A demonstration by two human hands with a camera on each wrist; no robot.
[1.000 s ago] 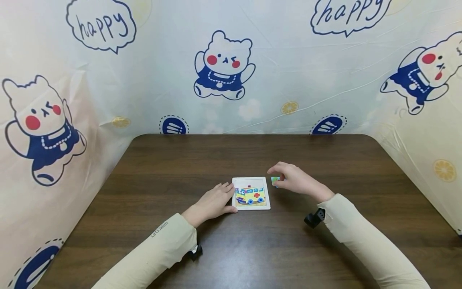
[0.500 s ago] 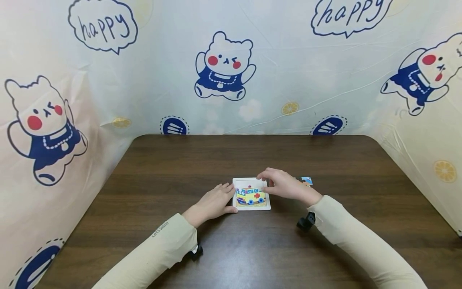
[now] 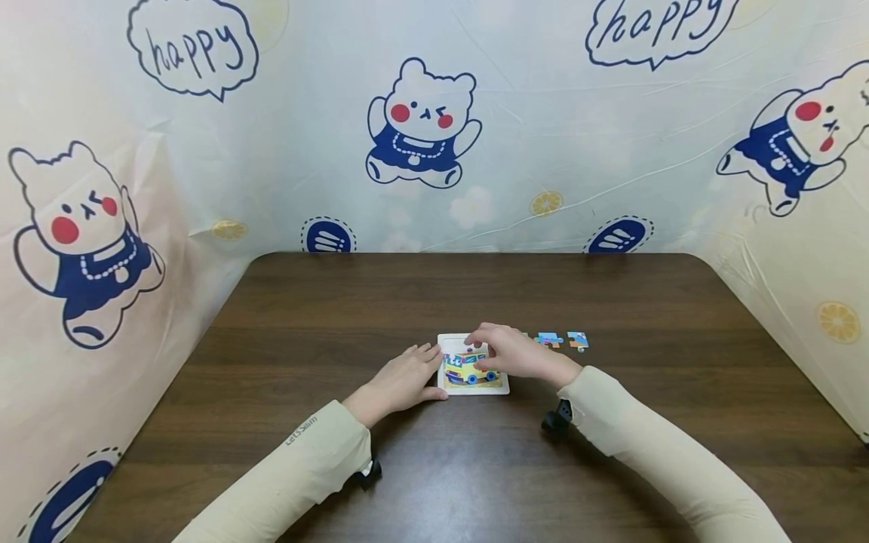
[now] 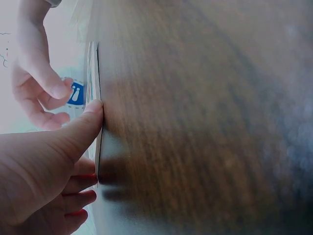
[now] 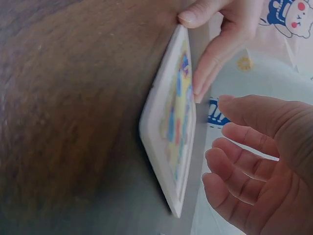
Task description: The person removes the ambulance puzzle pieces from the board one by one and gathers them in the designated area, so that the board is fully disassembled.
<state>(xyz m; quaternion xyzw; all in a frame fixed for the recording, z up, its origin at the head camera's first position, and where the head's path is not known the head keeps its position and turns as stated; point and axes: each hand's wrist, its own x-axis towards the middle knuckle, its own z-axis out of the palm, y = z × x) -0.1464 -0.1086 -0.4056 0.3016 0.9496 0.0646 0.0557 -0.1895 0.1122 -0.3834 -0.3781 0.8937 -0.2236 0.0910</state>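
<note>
A white-framed puzzle tray (image 3: 451, 391) lies flat on the table, showing a yellow ambulance picture with a blank strip along its top. My left hand (image 3: 402, 381) rests at the tray's left side, thumb touching its near left corner and fingers stretched along its left edge. Over the tray's right part hovers my right hand (image 3: 512, 352), thumb and forefinger apart; the right wrist view shows this hand (image 5: 254, 161) loosely bent, with nothing visible in it. Behind it on the table lie a blue puzzle piece (image 3: 548, 339), another blue-and-orange piece (image 3: 577, 341) and a partly hidden greenish one.
The dark wooden table (image 3: 326, 302) extends around the tray on all sides. A printed cloth (image 3: 516, 136) with cartoon bears hangs behind and beside it. A small black device (image 3: 558, 418) sits at my right wrist.
My right hand has moved left from beside the greenish piece to above the tray, uncovering the pieces on the right. The left hand stays in place.
</note>
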